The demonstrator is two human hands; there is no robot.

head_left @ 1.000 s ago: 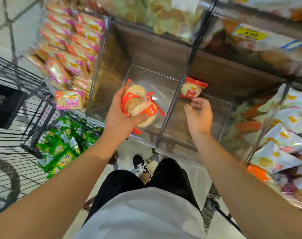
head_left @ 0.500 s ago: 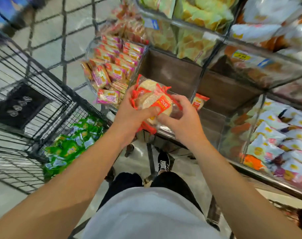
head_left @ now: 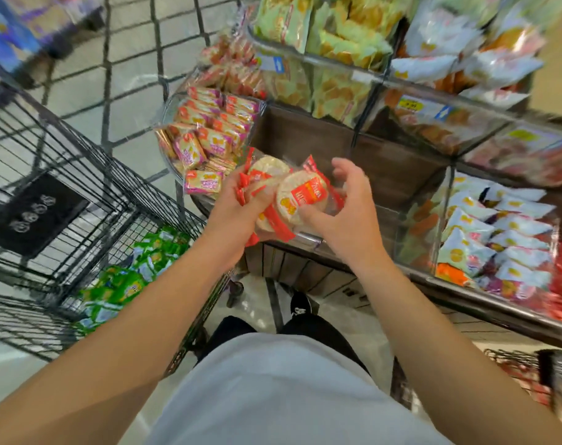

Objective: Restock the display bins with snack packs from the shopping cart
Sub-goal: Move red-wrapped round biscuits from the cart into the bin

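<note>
Red-wrapped packs [head_left: 283, 200] gripped by both hands

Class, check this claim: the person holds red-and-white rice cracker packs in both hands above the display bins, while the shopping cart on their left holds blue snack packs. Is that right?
One detail is wrong. The head view shows that the snack packs in the shopping cart are green, not blue. The rest stands: the left hand and right hand hold the red-and-white rice cracker packs above the display bins.

display bins [head_left: 318, 242]: pink packs [head_left: 206, 146] left | shopping cart [head_left: 80, 175]: green packs [head_left: 129, 277]
</note>
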